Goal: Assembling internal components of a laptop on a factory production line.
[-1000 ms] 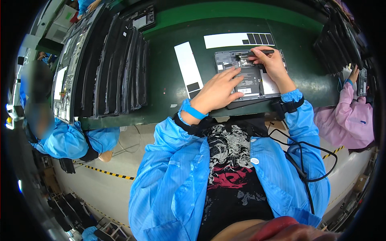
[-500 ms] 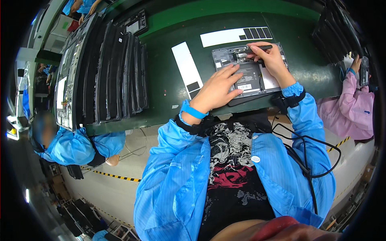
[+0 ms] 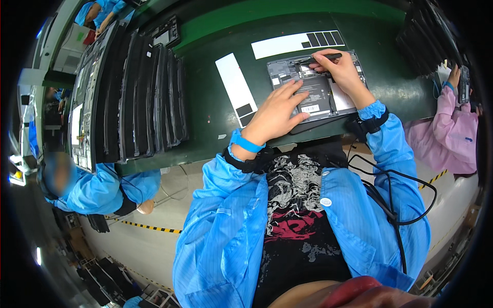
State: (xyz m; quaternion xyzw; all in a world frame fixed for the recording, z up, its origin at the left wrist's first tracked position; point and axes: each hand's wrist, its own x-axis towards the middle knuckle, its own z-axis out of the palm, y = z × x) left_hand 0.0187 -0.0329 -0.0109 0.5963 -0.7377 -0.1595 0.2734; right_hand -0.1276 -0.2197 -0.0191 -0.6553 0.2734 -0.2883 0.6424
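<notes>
An opened laptop base [image 3: 319, 96] lies on the green bench, its dark battery and inner parts showing. My left hand [image 3: 277, 109] rests over its left edge, fingers spread flat and holding nothing. At the far side of the base, my right hand [image 3: 341, 74] pinches a slim black tool [image 3: 333, 56] that looks like tweezers. The tool slants left across the inner parts near the hinge side. Its tip is too small to make out, and my fingers hide its middle.
Many dark laptop parts stand in a row [image 3: 138, 97] at the left, and more stand in a stack [image 3: 427, 43] at the far right. White strips with black patches [image 3: 233, 82] lie beside and beyond the base. Co-workers sit at both sides.
The view has shifted slightly. My right hand has moved a little left and away over the laptop base, with the black tool turned flatter. My left hand stays in place.
</notes>
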